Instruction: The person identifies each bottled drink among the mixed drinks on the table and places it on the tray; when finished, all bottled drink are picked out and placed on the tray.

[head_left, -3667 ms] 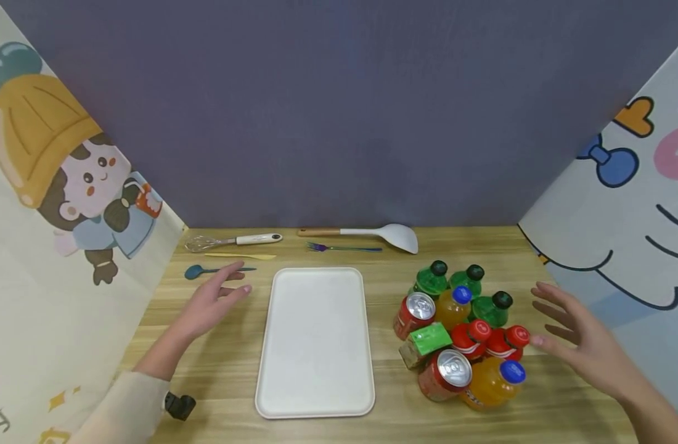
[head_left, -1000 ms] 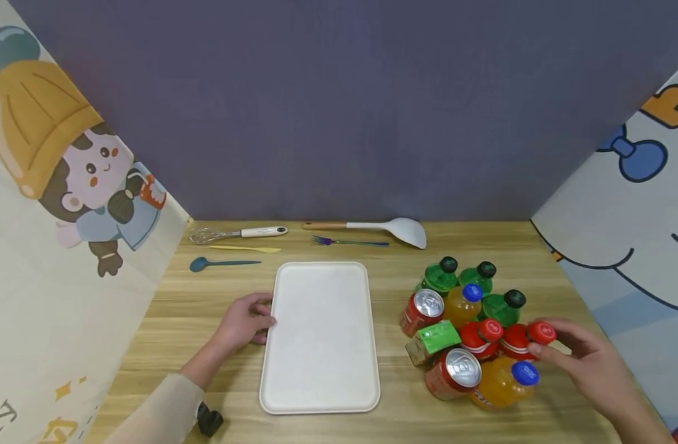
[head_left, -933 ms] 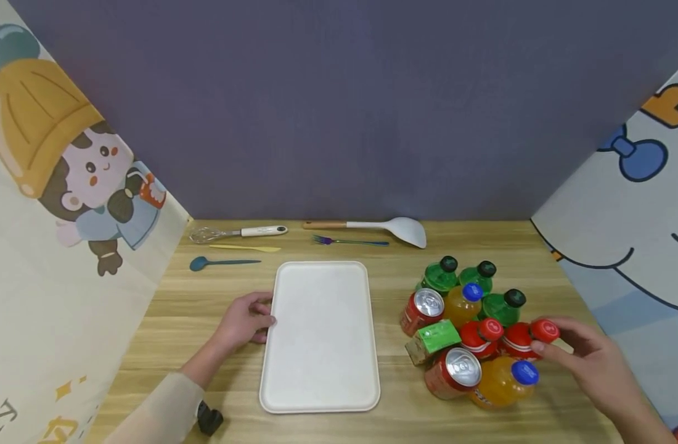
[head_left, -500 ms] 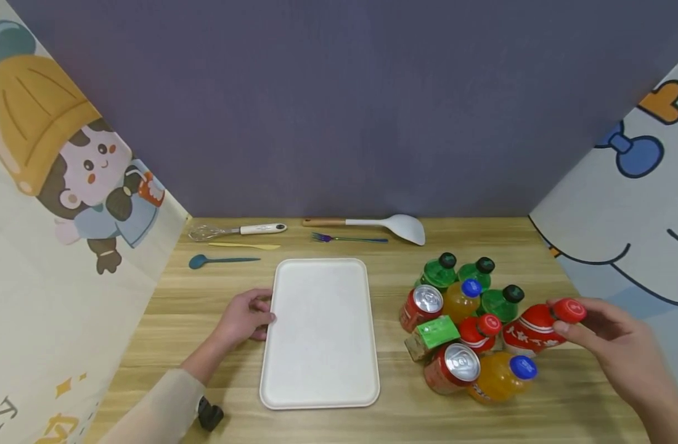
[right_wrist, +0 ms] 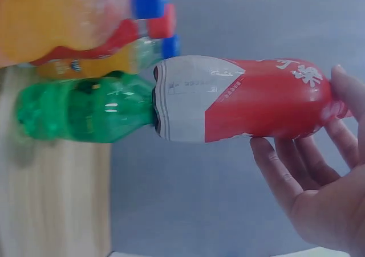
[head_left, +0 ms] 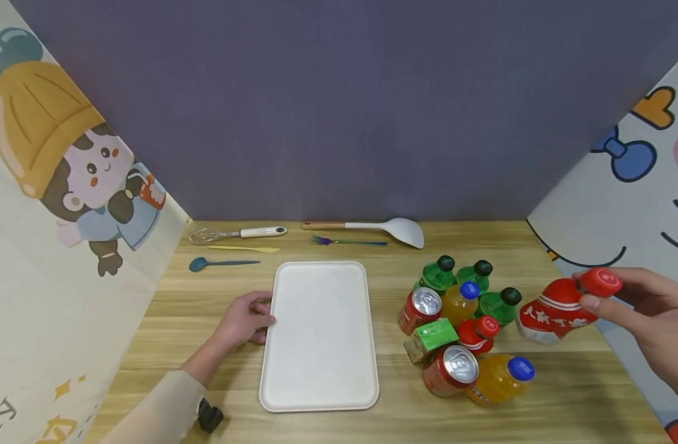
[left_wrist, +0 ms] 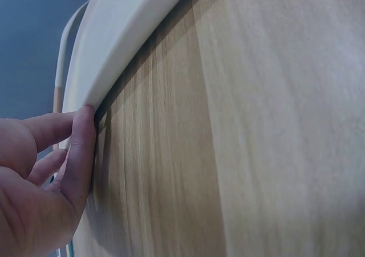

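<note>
My right hand (head_left: 655,314) grips a red-labelled Coca-Cola bottle (head_left: 558,308) by its cap and neck. The bottle hangs tilted above the table, its base to the left; in the right wrist view the same bottle (right_wrist: 239,100) stretches away from the fingers. Over on the left, my left hand (head_left: 243,319) pinches the left rim of a white tray (head_left: 319,339). In the left wrist view the fingertips meet right at the edge of the tray (left_wrist: 122,37). Nothing lies on the tray.
Crowded right of the tray stand green bottles (head_left: 498,307), orange drink bottles (head_left: 497,379), another red bottle (head_left: 474,336), cans (head_left: 450,370) and a green-topped carton (head_left: 432,339). Along the back lie a whisk (head_left: 239,233), yellow knife (head_left: 245,249), blue spoon (head_left: 225,263), fork (head_left: 350,241) and white turner (head_left: 372,228).
My right hand has taken hold of the red bottle and drawn it up and rightward out of the group. The left hand has come to the tray's edge and stays there.
</note>
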The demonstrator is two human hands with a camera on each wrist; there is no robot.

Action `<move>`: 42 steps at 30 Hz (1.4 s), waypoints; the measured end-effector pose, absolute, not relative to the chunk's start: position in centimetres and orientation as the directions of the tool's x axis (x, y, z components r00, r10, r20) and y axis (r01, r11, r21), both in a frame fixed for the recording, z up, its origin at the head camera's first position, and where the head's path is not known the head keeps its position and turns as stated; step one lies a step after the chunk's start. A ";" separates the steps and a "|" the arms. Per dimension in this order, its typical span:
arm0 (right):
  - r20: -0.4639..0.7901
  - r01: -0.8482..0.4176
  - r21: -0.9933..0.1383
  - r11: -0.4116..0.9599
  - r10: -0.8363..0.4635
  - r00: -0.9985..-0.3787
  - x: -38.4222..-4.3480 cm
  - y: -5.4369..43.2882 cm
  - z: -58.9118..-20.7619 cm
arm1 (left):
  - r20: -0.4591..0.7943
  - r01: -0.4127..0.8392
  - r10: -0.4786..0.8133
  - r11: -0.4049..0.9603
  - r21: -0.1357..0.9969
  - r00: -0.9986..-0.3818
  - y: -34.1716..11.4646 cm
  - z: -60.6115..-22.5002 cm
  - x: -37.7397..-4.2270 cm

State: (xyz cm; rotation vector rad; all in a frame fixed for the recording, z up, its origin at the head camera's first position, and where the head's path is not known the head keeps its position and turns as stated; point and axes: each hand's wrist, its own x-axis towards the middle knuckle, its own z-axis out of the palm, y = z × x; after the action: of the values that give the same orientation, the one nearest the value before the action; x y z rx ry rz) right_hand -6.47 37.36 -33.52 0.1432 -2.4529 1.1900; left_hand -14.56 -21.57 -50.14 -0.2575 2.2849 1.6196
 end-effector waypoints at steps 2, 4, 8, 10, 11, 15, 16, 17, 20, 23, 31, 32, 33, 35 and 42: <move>0.423 -0.298 -0.725 0.621 0.060 -0.904 -6.7 37.2 -32.8 | -0.366 -0.332 0.041 0.339 0.880 -0.930 -21.6 -50.2 -14.5; 0.445 -0.328 -0.717 0.615 0.042 -0.895 -6.9 36.9 -32.1 | -0.369 -0.335 0.040 0.342 0.878 -0.928 -21.6 -50.3 -14.5; 0.459 -0.364 -0.705 0.608 0.000 -0.888 -7.4 36.0 -30.6 | -0.375 -0.340 0.034 0.352 0.872 -0.926 -21.6 -50.3 -14.6; 0.460 -0.379 -0.703 0.601 -0.021 -0.888 -7.8 35.2 -29.9 | -0.377 -0.342 0.032 0.360 0.868 -0.926 -21.6 -50.3 -14.6; 0.452 -0.374 -0.708 0.600 -0.022 -0.892 -8.0 34.8 -29.6 | -0.377 -0.342 0.032 0.361 0.868 -0.925 -21.6 -50.3 -14.6; 0.384 -0.296 -0.724 0.623 0.008 -0.923 -8.6 32.7 -28.2 | -0.375 -0.337 0.036 0.365 0.868 -0.926 -21.6 -50.2 -14.6; 0.361 -0.271 -0.724 0.634 0.013 -0.932 -8.8 32.2 -27.9 | -0.374 -0.336 0.037 0.365 0.868 -0.927 -21.6 -50.2 -14.6; 0.342 -0.254 -0.722 0.644 0.012 -0.940 -8.9 31.6 -27.5 | -0.372 -0.334 0.038 0.367 0.868 -0.927 -21.6 -50.2 -14.6; 0.299 -0.228 -0.704 0.672 -0.011 -0.954 -9.5 29.8 -26.5 | -0.373 -0.334 0.037 0.372 0.866 -0.927 -21.6 -50.1 -14.6; 0.274 -0.253 -0.713 0.654 -0.073 -0.959 -10.4 28.1 -25.6 | -0.377 -0.338 0.033 0.375 0.863 -0.926 -21.5 -50.1 -14.6; 0.205 -0.302 -0.784 0.542 -0.233 -0.951 -12.7 23.5 -24.3 | -0.376 -0.334 0.029 0.400 0.853 -0.926 -21.5 -50.1 -14.7; 0.194 -0.301 -0.791 0.532 -0.249 -0.949 -13.0 22.9 -24.3 | -0.375 -0.334 0.027 0.400 0.854 -0.927 -21.5 -50.0 -14.7; 0.180 -0.298 -0.804 0.514 -0.267 -0.947 -13.4 22.3 -24.3 | -0.373 -0.331 0.029 0.402 0.854 -0.927 -21.5 -49.9 -14.6; 0.159 -0.294 -0.830 0.475 -0.303 -0.940 -14.1 21.2 -24.4 | -0.370 -0.329 0.028 0.401 0.855 -0.929 -21.4 -49.8 -14.5; 0.119 -0.285 -0.862 0.420 -0.379 -0.918 -17.0 17.6 -25.5 | -0.374 -0.333 0.032 0.390 0.859 -0.927 -21.3 -49.7 -14.4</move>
State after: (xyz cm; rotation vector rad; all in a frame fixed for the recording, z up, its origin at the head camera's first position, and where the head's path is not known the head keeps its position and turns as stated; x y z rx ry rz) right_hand -17.04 17.57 -25.55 0.6395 -2.7241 1.6232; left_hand -14.38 -21.34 -49.66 -0.2624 2.3238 1.5499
